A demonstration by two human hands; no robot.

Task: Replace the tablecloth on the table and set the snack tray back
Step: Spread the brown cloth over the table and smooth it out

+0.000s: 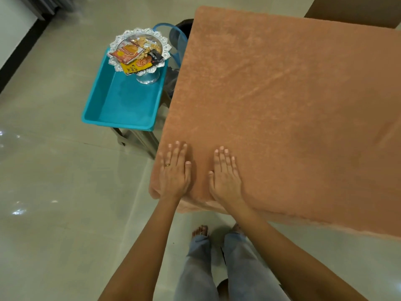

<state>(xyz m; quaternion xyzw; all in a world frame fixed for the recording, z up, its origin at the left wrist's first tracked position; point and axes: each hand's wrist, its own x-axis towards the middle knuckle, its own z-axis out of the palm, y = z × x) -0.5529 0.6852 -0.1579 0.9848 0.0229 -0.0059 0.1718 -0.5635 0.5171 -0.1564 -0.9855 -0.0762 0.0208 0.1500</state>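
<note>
Fingers of both hands lie straight and slightly spread, flat on the near left corner of the tablecloth point(282, 101), holding nothing. On the left hand point(174, 172) one gold ring point(167, 164) sits on a finger; the right hand point(225, 174) lies just beside it, thumbs nearly facing.

Furthest left, a glossy pale tiled floor point(54, 170) carries bright reflections. Next comes one rectangular teal plastic bin point(121, 101), smooth-walled, standing on a low grey stool point(138, 140). At its far end stands the snack tray point(141, 51), a round silver pedestal dish with a scalloped, petal-like rim. It holds loose pale nuts and what look like three snack packets, one orange, one yellow, one black, though their overlap makes the count unsure. Beyond it, a blue hoop-shaped rim point(173, 40) and something dark peek out beside the table edge; what they belong to is unclear.

To the right, the tablecloth is a fuzzy, plush peach-orange fabric covering the whole visible top, draping over the near edge and rounded at the corner under the left hand, with faint brushed streaks in its pile. Below, two bare feet and light jeans point(217, 268) show.
</note>
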